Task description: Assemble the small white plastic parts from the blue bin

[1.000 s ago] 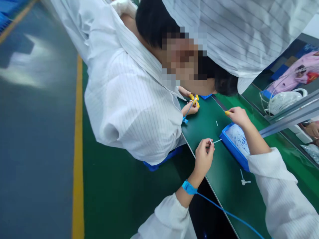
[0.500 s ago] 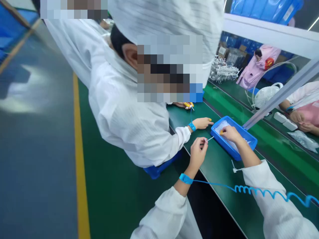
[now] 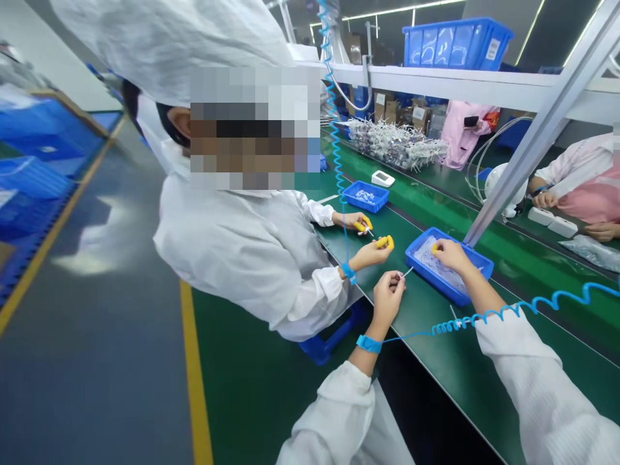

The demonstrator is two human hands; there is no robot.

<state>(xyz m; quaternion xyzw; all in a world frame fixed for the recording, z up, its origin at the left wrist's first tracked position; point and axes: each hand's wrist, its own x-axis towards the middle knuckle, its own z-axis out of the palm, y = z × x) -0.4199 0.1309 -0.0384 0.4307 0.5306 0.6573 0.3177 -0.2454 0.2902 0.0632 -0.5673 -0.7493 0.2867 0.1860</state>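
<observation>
L hand (image 3: 389, 294): ctr-right of frame; thumb & fingers closed on 1 thin wht strip (image 3: 407, 272). Strip juts from fingertips to upper right, far end by tray wall; contact w/ wall can't be told.

R hand (image 3: 453, 255): right of ctr, fingers bent down into blue tray (image 3: 438, 284), over pile of wht strips (image 3: 455, 279); yellow finger cover (image 3: 436, 249) worn. Grip on a strip: can't tell.

Tabletop (image 3: 465, 381): green, lower right; carries tray, plus 1 loose wht piece (image 3: 454, 314) nr tray's lower edge, partly behind blue coil cord (image 3: 537, 305).

Wristband (image 3: 369, 343): blue, on L wrist.

Co-worker's hands (image 3: 372, 254): ctr, yellow covers, just beyond L hand.

2nd tray (image 3: 367, 206): small, blue, upper ctr, wht bits inside.
</observation>
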